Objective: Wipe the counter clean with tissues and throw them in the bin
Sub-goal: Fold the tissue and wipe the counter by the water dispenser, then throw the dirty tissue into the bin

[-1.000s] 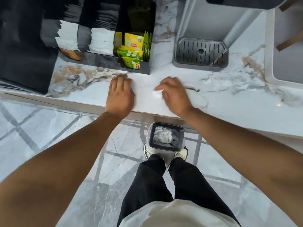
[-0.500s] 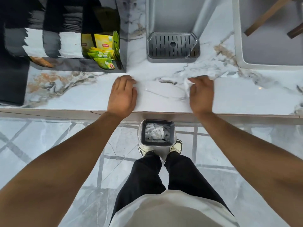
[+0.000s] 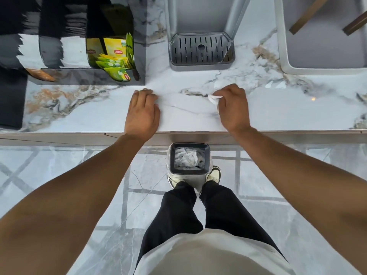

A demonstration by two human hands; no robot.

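The marble counter (image 3: 79, 112) runs across the upper half of the view. My right hand (image 3: 233, 108) rests on it near the front edge, closed around a crumpled white tissue (image 3: 213, 97) that pokes out at the fingertips. My left hand (image 3: 143, 112) lies flat on the counter with the fingers together and nothing in it. On the floor below the counter edge, between my feet, stands a small open bin (image 3: 189, 158) with crumpled tissues inside.
A black organiser (image 3: 83, 76) with tea bags and napkins stands at the back left. A grey drip tray (image 3: 200, 50) of a machine is behind the hands. A white sink (image 3: 286, 56) is at the back right. Small white scraps (image 3: 276, 84) lie near the sink.
My right hand has gathered the tissue into a wad, curling its fingers around it. The left hand has stayed flat in place. The view has shifted slightly.
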